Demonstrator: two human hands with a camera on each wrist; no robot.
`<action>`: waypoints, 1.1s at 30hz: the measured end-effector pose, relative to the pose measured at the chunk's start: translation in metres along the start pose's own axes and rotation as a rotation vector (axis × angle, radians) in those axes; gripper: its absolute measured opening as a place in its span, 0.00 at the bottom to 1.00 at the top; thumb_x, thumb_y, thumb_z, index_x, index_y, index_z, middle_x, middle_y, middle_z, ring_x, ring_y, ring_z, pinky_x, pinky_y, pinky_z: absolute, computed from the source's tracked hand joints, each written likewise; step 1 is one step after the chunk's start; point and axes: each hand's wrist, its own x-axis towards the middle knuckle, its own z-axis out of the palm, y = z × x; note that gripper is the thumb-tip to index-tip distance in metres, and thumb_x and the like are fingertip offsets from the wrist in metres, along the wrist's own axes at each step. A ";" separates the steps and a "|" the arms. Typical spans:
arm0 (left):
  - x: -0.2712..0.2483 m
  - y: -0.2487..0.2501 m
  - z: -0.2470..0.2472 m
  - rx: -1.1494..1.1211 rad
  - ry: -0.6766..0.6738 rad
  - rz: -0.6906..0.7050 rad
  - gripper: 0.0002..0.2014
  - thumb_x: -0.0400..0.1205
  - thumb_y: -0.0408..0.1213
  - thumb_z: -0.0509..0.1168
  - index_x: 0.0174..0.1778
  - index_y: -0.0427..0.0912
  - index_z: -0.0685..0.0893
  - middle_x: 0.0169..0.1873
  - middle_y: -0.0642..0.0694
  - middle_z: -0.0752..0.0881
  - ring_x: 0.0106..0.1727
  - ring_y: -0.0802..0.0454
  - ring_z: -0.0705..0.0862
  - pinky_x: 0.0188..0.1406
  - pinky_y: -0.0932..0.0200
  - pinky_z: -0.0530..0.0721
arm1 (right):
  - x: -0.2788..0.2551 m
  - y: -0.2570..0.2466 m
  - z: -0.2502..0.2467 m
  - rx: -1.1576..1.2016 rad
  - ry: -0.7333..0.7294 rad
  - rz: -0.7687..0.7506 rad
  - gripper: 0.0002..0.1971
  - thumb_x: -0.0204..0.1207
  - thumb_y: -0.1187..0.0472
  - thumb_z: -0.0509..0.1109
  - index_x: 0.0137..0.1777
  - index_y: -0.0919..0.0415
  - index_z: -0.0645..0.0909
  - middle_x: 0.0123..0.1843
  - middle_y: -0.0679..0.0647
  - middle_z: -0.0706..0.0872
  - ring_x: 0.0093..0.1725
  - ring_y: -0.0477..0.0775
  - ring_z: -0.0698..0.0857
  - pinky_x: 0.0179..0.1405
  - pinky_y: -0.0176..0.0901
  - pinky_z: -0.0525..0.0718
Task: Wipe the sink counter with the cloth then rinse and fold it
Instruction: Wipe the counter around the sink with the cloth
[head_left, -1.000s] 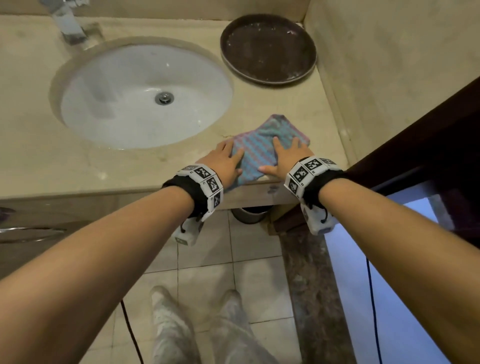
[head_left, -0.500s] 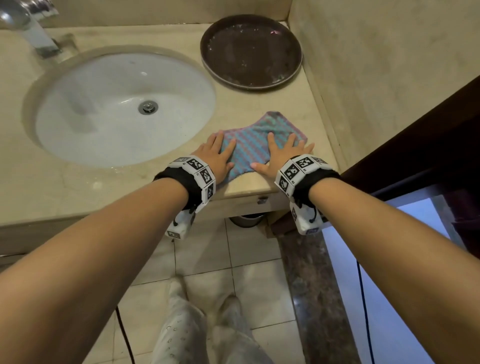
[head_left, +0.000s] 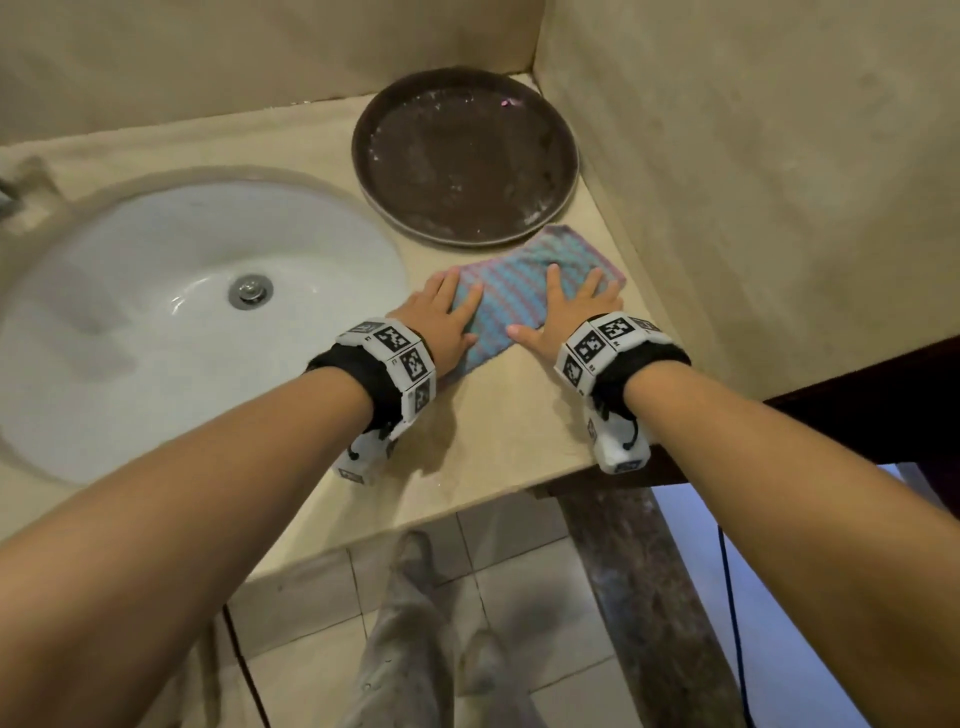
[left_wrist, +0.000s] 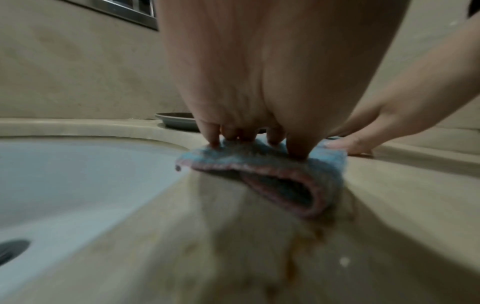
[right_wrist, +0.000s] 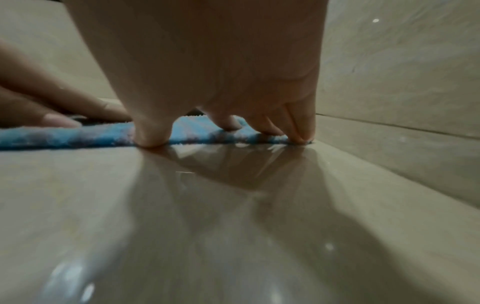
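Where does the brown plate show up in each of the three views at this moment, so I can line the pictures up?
Head: the brown plate sits upper centre, in the counter's back right corner, just beyond the cloth.
Left wrist: only its rim shows, mid-frame, left of the left hand's fingers.
Right wrist: the plate cannot be made out.
Shared landmark: the blue striped cloth, in all three views under both hands.

No legible words, brands or numbers, only black-and-white square code markers on the left wristband and right wristband, tiny characters beside them unreadable
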 end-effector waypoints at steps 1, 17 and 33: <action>0.004 -0.002 -0.004 -0.004 -0.005 0.017 0.32 0.87 0.47 0.48 0.82 0.41 0.42 0.82 0.34 0.41 0.84 0.39 0.43 0.82 0.45 0.55 | 0.005 -0.001 -0.003 0.003 -0.006 0.008 0.52 0.69 0.24 0.52 0.82 0.50 0.33 0.83 0.70 0.39 0.81 0.78 0.43 0.79 0.68 0.52; 0.019 -0.046 -0.021 -0.085 0.243 0.255 0.28 0.82 0.33 0.59 0.79 0.51 0.64 0.79 0.47 0.65 0.79 0.47 0.65 0.65 0.50 0.76 | 0.049 -0.004 -0.033 0.091 0.005 -0.007 0.53 0.71 0.27 0.56 0.83 0.56 0.33 0.83 0.71 0.35 0.82 0.76 0.39 0.81 0.68 0.45; -0.001 -0.027 -0.004 -0.286 0.280 0.160 0.19 0.81 0.38 0.62 0.68 0.40 0.80 0.73 0.35 0.73 0.75 0.37 0.71 0.71 0.49 0.73 | 0.024 0.007 -0.021 0.015 -0.043 0.050 0.54 0.69 0.28 0.61 0.83 0.52 0.33 0.83 0.72 0.39 0.80 0.79 0.50 0.77 0.70 0.56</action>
